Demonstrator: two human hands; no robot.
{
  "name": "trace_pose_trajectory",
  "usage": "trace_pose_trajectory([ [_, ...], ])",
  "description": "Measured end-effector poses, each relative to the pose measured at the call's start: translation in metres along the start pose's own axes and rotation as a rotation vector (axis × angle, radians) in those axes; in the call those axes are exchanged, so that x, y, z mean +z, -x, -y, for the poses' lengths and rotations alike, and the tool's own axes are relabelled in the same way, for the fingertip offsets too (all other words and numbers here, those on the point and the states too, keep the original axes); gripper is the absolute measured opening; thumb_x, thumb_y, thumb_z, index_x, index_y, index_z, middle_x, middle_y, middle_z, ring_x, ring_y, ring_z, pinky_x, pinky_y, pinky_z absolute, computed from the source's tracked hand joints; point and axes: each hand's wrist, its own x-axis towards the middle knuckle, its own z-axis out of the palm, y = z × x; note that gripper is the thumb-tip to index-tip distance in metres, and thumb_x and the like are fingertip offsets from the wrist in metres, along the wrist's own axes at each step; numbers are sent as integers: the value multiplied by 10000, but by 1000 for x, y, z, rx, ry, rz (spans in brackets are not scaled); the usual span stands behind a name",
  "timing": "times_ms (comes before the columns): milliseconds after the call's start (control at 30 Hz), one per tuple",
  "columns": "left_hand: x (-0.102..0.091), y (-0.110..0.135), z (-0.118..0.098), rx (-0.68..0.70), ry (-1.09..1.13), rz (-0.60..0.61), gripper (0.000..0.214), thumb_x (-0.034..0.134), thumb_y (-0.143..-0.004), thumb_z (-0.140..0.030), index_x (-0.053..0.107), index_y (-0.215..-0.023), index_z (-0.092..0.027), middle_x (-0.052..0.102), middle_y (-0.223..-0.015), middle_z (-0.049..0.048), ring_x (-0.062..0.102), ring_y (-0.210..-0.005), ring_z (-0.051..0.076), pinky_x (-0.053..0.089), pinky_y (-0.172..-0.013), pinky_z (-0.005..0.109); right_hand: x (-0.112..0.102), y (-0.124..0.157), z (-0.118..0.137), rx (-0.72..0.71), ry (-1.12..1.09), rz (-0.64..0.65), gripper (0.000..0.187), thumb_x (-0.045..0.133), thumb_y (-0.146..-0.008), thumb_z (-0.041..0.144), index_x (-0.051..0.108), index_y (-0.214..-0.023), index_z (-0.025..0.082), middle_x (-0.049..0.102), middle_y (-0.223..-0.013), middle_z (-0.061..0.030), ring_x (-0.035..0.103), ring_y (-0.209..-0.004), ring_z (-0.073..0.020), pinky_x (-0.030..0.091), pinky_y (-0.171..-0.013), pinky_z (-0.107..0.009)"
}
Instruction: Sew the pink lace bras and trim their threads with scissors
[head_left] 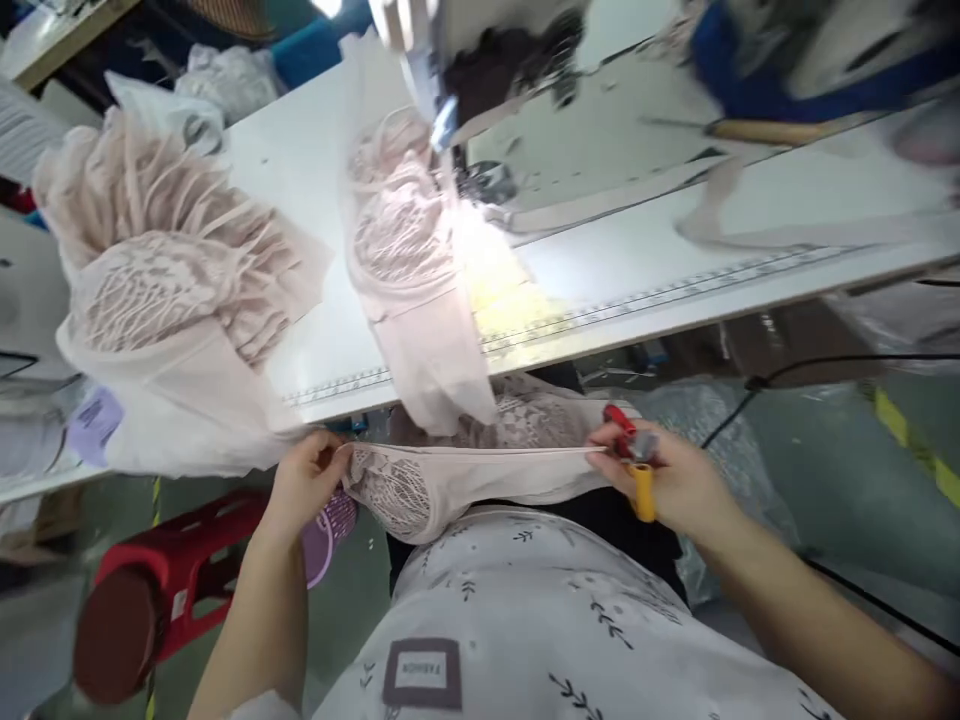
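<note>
A pale pink lace bra (517, 472) is stretched sideways at the table's front edge, close to my body. My left hand (300, 490) pinches it beside a lace cup. At the other end, my right hand (675, 482) grips the band between thumb and fingers. That same hand also has a small pair of thread snips (643, 490) with red and yellow parts tucked in it. Another pale pink lace bra piece (405, 240) lies under the lit sewing machine head (442, 120), its band hanging over the edge.
A heap of similar bras (157, 280) covers the table's left side. A printed ruler strip (675, 285) runs along the front edge. Below are a red stool (180, 570), a purple basket (322, 535), plastic bags (727, 450) and a black cable (817, 362).
</note>
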Motion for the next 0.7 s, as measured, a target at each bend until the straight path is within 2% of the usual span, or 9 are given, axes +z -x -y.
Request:
trace_pose_trajectory([
  [100, 1, -6, -21, 66, -403, -25, 299, 505, -821, -379, 643, -942, -143, 698, -797, 107, 650, -689, 256, 486, -551, 312, -1, -6, -1, 36, -60, -37, 268, 573, -796, 456, 557, -828, 190, 627, -691, -34, 578, -559, -156, 490, -509, -255],
  [167, 0, -1, -47, 215, -516, -16, 302, 478, -859, -351, 638, -1014, -146, 711, -889, 122, 672, -766, 279, 509, -574, 330, -2, -7, -2, 53, -98, -35, 282, 596, -779, 471, 556, -797, 192, 609, -670, -25, 557, -547, -150, 468, -488, -249],
  [233, 4, 6, -80, 469, -421, -12, 239, 464, -897, -303, 634, -1002, -173, 715, -950, 92, 679, -843, 232, 537, -666, 303, -3, -7, -1, 66, -132, -23, 293, 619, -767, 480, 554, -761, 195, 592, -661, -18, 541, -541, -144, 450, -478, -245],
  [300, 18, 7, -113, 747, -186, 39, 181, 480, -899, -232, 617, -1004, -178, 706, -990, 76, 667, -894, 173, 537, -772, 257, -3, -6, 1, 74, -161, -7, 303, 629, -762, 488, 550, -740, 197, 573, -647, -11, 525, -533, -140, 436, -472, -243],
  [400, 55, -6, -153, 922, -9, 86, 214, 452, -912, -227, 591, -1049, -140, 680, -1051, 108, 636, -973, 179, 528, -829, 277, -3, -5, 4, 79, -200, 20, 316, 632, -761, 503, 547, -728, 200, 549, -623, 0, 507, -524, -137, 422, -463, -243],
  [467, 79, -19, -168, 964, 15, 111, 258, 407, -930, -269, 599, -1030, -127, 678, -1024, 121, 637, -939, 197, 531, -808, 312, -3, -4, 6, 86, -247, 52, 322, 637, -756, 509, 542, -718, 204, 538, -611, 6, 501, -522, -135, 416, -460, -242],
  [533, 96, -29, -176, 952, 14, 158, 293, 384, -939, -306, 621, -941, -133, 682, -900, 108, 642, -820, 198, 528, -727, 319, -4, -4, 7, 98, -302, 79, 329, 644, -748, 513, 532, -708, 206, 531, -603, 11, 495, -521, -133, 414, -459, -240],
  [600, 103, -34, -179, 894, 72, 231, 289, 403, -930, -311, 626, -854, -145, 660, -781, 81, 623, -715, 177, 506, -658, 293, -5, -4, 7, 110, -343, 85, 336, 654, -739, 515, 528, -712, 205, 545, -617, 10, 500, -532, -132, 421, -471, -240],
  [700, 102, -35, -180, 729, 298, 348, 214, 487, -886, -289, 617, -784, -152, 621, -705, 46, 575, -645, 140, 460, -602, 242, -7, -5, 8, 132, -371, 69, 346, 669, -731, 519, 533, -730, 201, 569, -656, 5, 519, -566, -134, 433, -500, -239],
])
